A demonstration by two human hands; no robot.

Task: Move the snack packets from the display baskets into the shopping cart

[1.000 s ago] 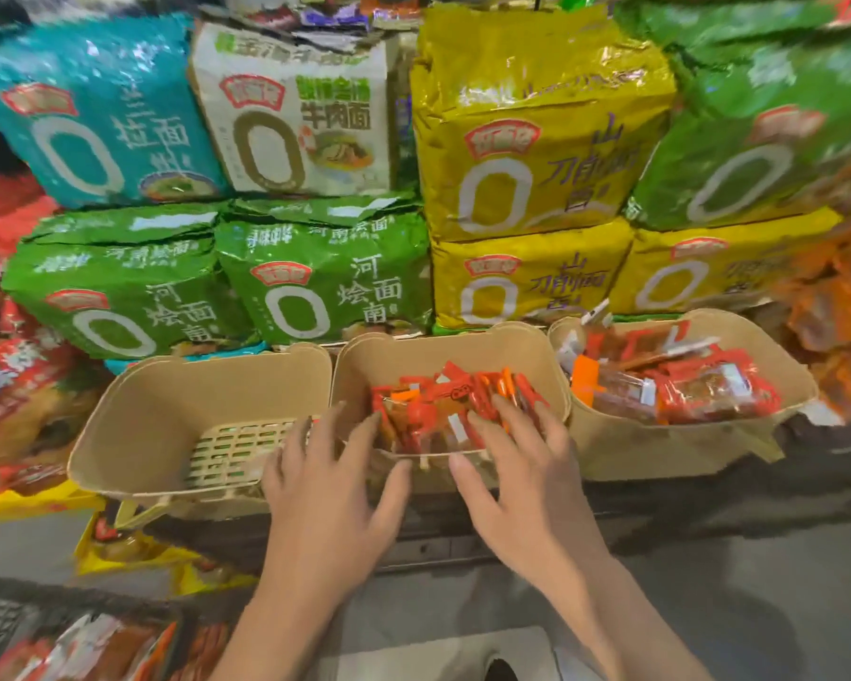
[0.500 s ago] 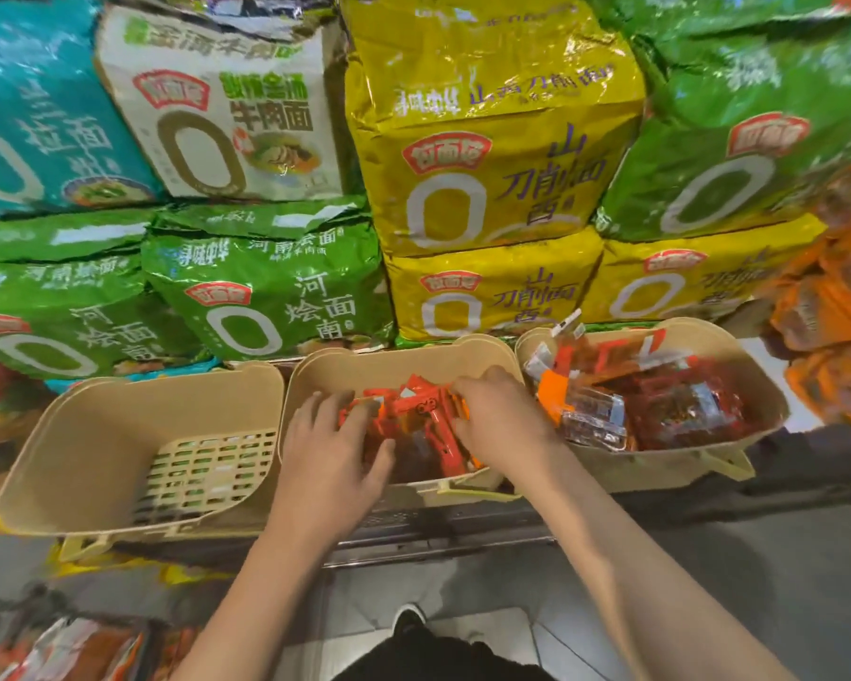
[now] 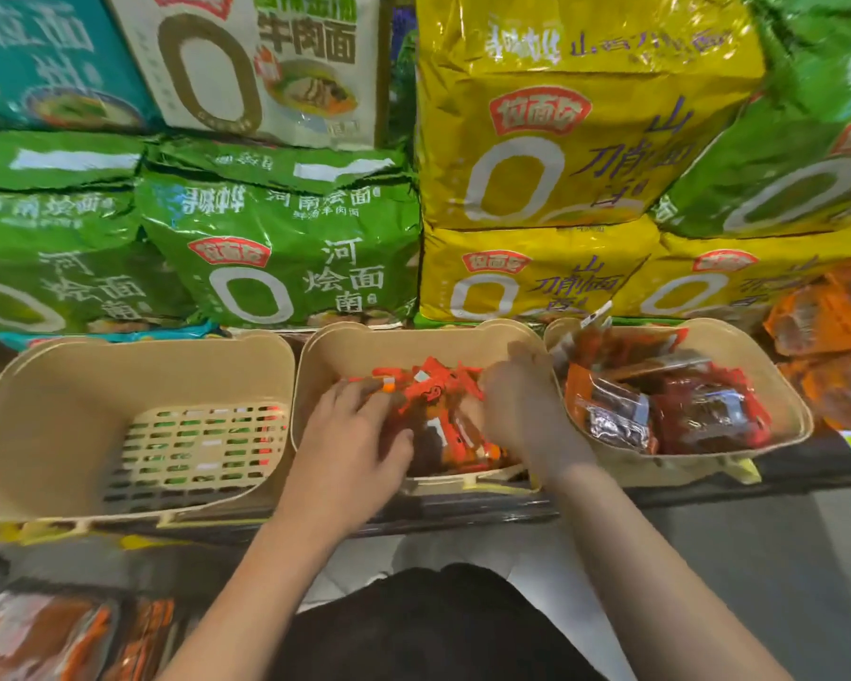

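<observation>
Three beige display baskets stand in a row on a shelf edge. The middle basket [image 3: 404, 344] holds a pile of small orange-red snack packets [image 3: 443, 400]. Both my hands are down in that pile: my left hand [image 3: 350, 444] lies on its left side with fingers spread over the packets, and my right hand [image 3: 517, 405] curls into its right side, fingers hidden among the packets. The right basket [image 3: 777, 385] is full of red and orange packets [image 3: 679, 405]. The left basket [image 3: 133, 380] shows only its slotted bottom. The cart's corner [image 3: 35, 631] shows at the lower left.
Big noodle multipacks are stacked behind the baskets: green [image 3: 286, 248], yellow [image 3: 576, 120], white [image 3: 266, 66] and teal [image 3: 45, 56]. Orange packs [image 3: 831, 336] hang at the far right. Grey floor [image 3: 757, 557] lies below the shelf.
Both hands went from hovering at the middle basket's front rim to deep in its packet pile. The view has moved closer to the shelf.
</observation>
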